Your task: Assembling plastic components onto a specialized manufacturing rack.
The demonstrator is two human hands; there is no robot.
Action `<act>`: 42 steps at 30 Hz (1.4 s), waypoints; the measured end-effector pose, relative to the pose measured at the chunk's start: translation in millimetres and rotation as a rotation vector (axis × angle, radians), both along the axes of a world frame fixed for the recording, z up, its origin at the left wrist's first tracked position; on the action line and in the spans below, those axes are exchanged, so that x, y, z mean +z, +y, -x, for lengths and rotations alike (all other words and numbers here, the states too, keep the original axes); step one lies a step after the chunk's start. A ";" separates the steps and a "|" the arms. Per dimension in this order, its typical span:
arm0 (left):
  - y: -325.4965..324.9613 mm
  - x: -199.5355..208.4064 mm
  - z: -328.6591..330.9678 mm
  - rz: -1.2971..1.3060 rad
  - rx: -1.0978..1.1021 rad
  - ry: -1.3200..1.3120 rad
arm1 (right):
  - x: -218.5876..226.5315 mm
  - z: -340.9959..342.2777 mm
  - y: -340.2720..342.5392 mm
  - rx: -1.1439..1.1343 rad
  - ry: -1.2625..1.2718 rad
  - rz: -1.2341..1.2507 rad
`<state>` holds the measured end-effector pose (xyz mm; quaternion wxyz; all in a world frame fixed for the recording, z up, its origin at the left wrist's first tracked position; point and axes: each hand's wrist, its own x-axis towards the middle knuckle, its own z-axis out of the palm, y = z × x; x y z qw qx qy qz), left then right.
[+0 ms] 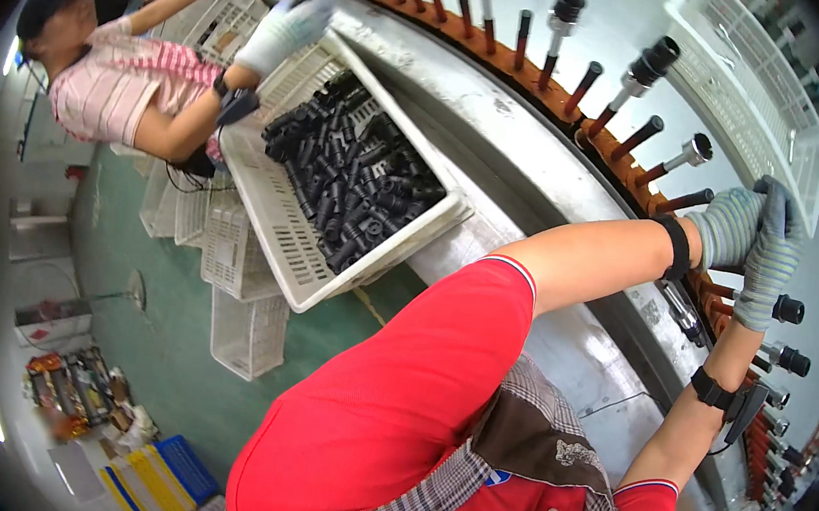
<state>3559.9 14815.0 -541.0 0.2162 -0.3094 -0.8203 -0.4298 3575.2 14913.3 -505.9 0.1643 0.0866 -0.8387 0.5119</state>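
Observation:
My left hand (725, 229), in a grey striped glove, comes in from the left and meets my right hand (774, 256), gloved alike, with its fingers pointing up. Both hands are closed and their fingertips come together beside the lower corner of a white plastic basket (735, 100). Whatever is between the fingers is hidden. Just below the hands runs a curved row of upright red-brown rods (603, 122), several topped with black or silver socket-like ends. A silver and black socket-ended piece (683, 314) lies near my left wrist.
A white crate (276, 242) heaped with black plastic pipe fittings (359, 170) rests on the metal bench (505, 106) at my left. Beyond it, a person in a pink striped shirt (106, 99) raises a gloved hand. Stacked white crates (241, 248) stand on the green floor.

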 end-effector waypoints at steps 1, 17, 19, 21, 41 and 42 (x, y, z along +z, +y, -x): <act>-8.7 9.4 -13.5 -0.083 0.015 -0.160 | -4.5 -4.6 -0.1 -0.004 0.109 -0.117; -451.6 -67.6 -186.8 1.135 0.228 -1.108 | -20.1 -234.2 -153.1 -0.042 -0.282 0.233; -454.7 -110.3 -205.3 1.037 0.240 -1.018 | 0.0 -235.6 -169.0 -0.019 -0.289 0.121; -458.0 -109.7 -224.7 0.858 0.322 -0.897 | 12.6 -235.7 -174.7 0.059 -0.275 0.089; 42.2 69.7 -265.5 -0.637 -0.547 -1.082 | 4.7 -319.3 46.0 -0.185 -0.065 0.463; 70.3 65.0 -271.7 -0.628 -0.545 -1.067 | 3.6 -323.6 63.7 -0.206 -0.055 0.468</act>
